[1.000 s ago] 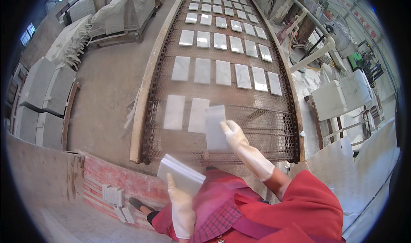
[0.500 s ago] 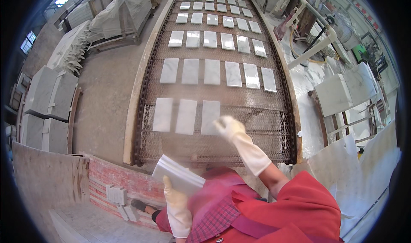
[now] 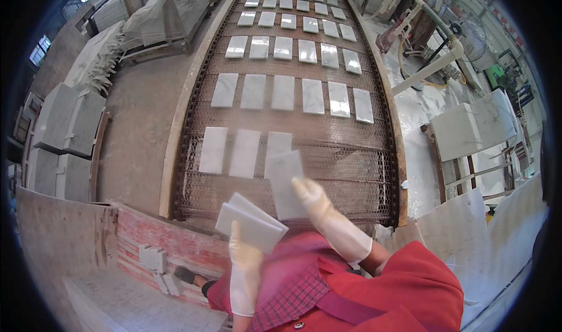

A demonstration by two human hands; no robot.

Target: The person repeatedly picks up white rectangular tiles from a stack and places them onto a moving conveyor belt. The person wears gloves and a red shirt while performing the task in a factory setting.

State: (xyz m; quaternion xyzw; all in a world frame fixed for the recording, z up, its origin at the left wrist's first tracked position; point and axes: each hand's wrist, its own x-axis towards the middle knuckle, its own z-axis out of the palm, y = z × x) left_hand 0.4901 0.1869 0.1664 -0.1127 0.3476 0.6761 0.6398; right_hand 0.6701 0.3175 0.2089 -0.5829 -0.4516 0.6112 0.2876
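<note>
Both of my hands wear pale rubber gloves. My left hand (image 3: 246,255) is closed around a small stack of white marble tiles (image 3: 249,225), fanned slightly apart, in front of the belt's near end. In my right hand (image 3: 315,198), one marble tile (image 3: 283,187) is gripped by its right edge and tilted. It is just right of the stack and covers the lower part of the third tile (image 3: 280,140) in the nearest row. The other two in that row, a left tile (image 3: 213,149) and a middle tile (image 3: 244,153), lie flat on the mesh conveyor belt (image 3: 345,186).
Several rows of tiles (image 3: 283,92) stretch away along the belt between its side rails (image 3: 186,107). A red-stained board (image 3: 175,238) stands at the near left, beside small stone pieces (image 3: 153,258). Stone slabs (image 3: 474,127) rest on a stand at the right; larger blocks (image 3: 61,121) are stacked left.
My right hand, empty beside the third tile before, has come back nearer me and now grips a tile. The stack in my left hand has fanned apart. The view has shifted slightly.
</note>
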